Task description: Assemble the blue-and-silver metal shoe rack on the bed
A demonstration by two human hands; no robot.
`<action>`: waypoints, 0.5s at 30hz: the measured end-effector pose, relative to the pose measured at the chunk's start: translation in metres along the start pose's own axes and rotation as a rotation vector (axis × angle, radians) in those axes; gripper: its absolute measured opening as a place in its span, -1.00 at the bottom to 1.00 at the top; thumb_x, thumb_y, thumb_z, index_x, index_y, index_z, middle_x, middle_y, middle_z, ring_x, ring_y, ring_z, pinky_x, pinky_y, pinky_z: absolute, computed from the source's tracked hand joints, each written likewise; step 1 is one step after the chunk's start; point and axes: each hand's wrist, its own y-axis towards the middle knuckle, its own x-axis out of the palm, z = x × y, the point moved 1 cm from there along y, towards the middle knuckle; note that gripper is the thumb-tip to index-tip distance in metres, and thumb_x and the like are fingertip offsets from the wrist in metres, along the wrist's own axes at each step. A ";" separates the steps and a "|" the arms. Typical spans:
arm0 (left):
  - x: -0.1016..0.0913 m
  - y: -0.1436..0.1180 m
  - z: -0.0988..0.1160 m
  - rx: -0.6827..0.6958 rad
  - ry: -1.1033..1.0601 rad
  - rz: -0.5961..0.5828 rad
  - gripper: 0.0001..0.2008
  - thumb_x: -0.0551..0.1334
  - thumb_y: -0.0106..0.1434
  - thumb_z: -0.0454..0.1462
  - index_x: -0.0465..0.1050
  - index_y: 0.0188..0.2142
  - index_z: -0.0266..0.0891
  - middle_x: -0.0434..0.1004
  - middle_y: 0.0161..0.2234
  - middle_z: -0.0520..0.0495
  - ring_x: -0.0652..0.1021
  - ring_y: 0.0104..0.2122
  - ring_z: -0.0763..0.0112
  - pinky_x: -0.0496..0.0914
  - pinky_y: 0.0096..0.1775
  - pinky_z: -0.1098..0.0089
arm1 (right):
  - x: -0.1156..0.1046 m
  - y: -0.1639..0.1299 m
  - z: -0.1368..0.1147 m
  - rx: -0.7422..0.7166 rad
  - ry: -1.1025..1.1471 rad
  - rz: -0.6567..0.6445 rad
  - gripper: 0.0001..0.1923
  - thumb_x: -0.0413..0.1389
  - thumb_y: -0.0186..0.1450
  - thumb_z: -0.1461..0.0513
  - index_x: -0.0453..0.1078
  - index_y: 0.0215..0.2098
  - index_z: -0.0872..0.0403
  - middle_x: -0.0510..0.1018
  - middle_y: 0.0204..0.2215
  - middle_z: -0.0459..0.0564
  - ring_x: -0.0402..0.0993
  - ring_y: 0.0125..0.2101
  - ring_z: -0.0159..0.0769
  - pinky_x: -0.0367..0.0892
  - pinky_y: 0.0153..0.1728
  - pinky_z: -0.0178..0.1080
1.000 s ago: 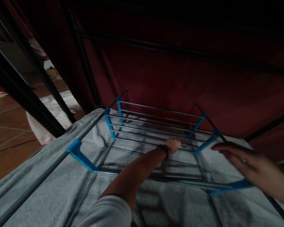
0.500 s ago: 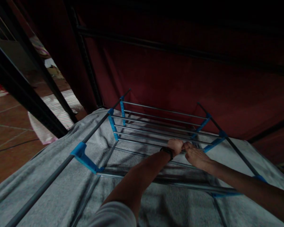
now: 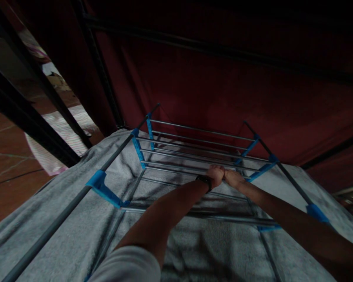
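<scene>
A metal rack [image 3: 176,168] with grey tubes and blue plastic brackets lies on a grey blanket. My left hand [image 3: 215,174], with a dark band on its wrist, is closed around one of the crosswise metal tubes [image 3: 176,171] toward the right part of the rack. Right beside it, my right hand [image 3: 233,178] is closed at the same tube, its knuckles against the left hand. The fingers of both hands are partly hidden. A blue bracket [image 3: 260,172] is just beyond the right hand.
The grey blanket [image 3: 61,207] covers a raised, bed-like surface. Behind the rack hangs a dark red cloth [image 3: 194,94] with a black metal frame bar [image 3: 170,38] across it. At left, black posts [image 3: 32,117] stand before a tiled floor [image 3: 8,156] and striped cloth [image 3: 55,141].
The view has shifted slightly, so the rack sits a little higher and further left. My right hand has drawn in against my left, its fingers more curled than before.
</scene>
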 end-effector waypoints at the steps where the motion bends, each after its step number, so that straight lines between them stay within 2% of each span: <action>1: 0.000 -0.009 0.002 -0.007 0.015 0.002 -0.51 0.07 0.39 -0.42 0.31 0.28 -0.53 0.43 0.25 -0.46 0.43 0.26 0.04 0.27 0.29 0.13 | -0.001 0.000 0.000 0.008 -0.013 -0.014 -0.65 0.01 0.41 0.32 0.59 0.02 0.20 0.68 -0.05 0.30 0.63 0.01 -0.08 0.43 0.03 -0.20; 3: -0.002 -0.035 0.004 0.007 0.048 -0.025 -0.46 0.09 0.37 -0.43 0.23 0.32 -0.60 0.28 0.35 -0.53 0.31 0.35 -0.03 0.20 0.34 0.10 | -0.004 -0.001 0.000 0.011 -0.036 -0.045 -0.65 0.00 0.42 0.32 0.58 0.03 0.22 0.66 0.00 0.30 0.62 0.02 -0.10 0.41 0.02 -0.22; 6: -0.017 -0.089 0.004 0.092 0.103 -0.108 -0.44 0.19 0.31 -0.39 0.28 0.29 -0.57 0.13 0.43 -0.51 0.18 0.43 -0.10 0.16 0.37 0.08 | -0.006 -0.002 0.001 0.008 -0.055 -0.084 -0.65 0.01 0.45 0.29 0.54 0.08 0.22 0.63 0.05 0.31 0.60 0.04 -0.10 0.38 0.01 -0.24; 8: -0.042 -0.128 0.003 0.141 0.099 -0.160 -0.49 0.23 0.29 -0.35 0.39 0.22 -0.48 0.23 0.39 -0.47 0.29 0.37 -0.08 0.24 0.32 0.13 | -0.007 -0.003 0.001 0.011 -0.060 -0.096 -0.64 -0.01 0.47 0.30 0.53 0.10 0.24 0.62 0.06 0.33 0.59 0.06 -0.09 0.37 0.02 -0.23; 9: -0.060 -0.147 0.001 0.139 0.082 -0.236 -0.56 0.26 0.29 -0.32 0.47 0.15 -0.40 0.41 0.28 -0.42 0.44 0.26 -0.02 0.33 0.24 0.17 | -0.008 -0.003 0.001 0.013 -0.059 -0.100 -0.63 -0.03 0.48 0.30 0.52 0.11 0.25 0.62 0.07 0.34 0.59 0.06 -0.09 0.36 0.03 -0.23; 10: -0.081 -0.165 -0.001 0.152 0.055 -0.367 -0.63 0.27 0.32 -0.24 0.54 0.08 -0.31 0.57 0.13 -0.33 0.56 0.10 0.05 0.43 0.12 0.21 | -0.008 -0.004 0.001 0.012 -0.058 -0.104 -0.62 -0.05 0.49 0.30 0.51 0.12 0.25 0.62 0.07 0.34 0.58 0.06 -0.08 0.36 0.03 -0.22; 11: -0.104 -0.182 -0.005 0.090 0.060 -0.496 -0.71 0.30 0.30 -0.18 0.60 -0.02 -0.22 0.67 -0.03 -0.22 0.62 -0.07 0.11 0.48 -0.03 0.25 | -0.007 -0.004 0.001 0.010 -0.061 -0.106 -0.61 -0.06 0.49 0.30 0.51 0.12 0.25 0.61 0.07 0.34 0.58 0.07 -0.08 0.36 0.03 -0.21; 12: -0.130 -0.198 -0.013 0.015 0.098 -0.567 -0.76 0.30 0.30 -0.15 0.64 -0.10 -0.16 0.69 -0.13 -0.14 0.62 -0.18 0.17 0.48 -0.13 0.27 | -0.007 -0.004 0.002 0.007 -0.067 -0.106 -0.61 -0.07 0.50 0.29 0.50 0.13 0.24 0.61 0.07 0.34 0.58 0.07 -0.07 0.36 0.03 -0.20; 13: -0.158 -0.213 -0.024 -0.078 0.141 -0.603 -0.78 0.30 0.29 -0.11 0.66 -0.17 -0.13 0.69 -0.22 -0.08 0.61 -0.25 0.25 0.46 -0.19 0.32 | -0.006 -0.004 0.003 0.005 -0.076 -0.104 -0.61 -0.06 0.50 0.29 0.49 0.14 0.24 0.61 0.08 0.33 0.57 0.07 -0.06 0.36 0.03 -0.19; 15: -0.212 -0.240 -0.058 -0.224 0.116 -0.554 -0.64 0.18 0.34 0.00 0.66 -0.23 -0.16 0.63 -0.38 0.05 0.54 -0.34 0.46 0.38 -0.23 0.44 | -0.003 -0.003 0.005 0.001 -0.096 -0.100 -0.61 -0.05 0.50 0.29 0.48 0.16 0.24 0.61 0.09 0.34 0.57 0.08 -0.04 0.35 0.03 -0.18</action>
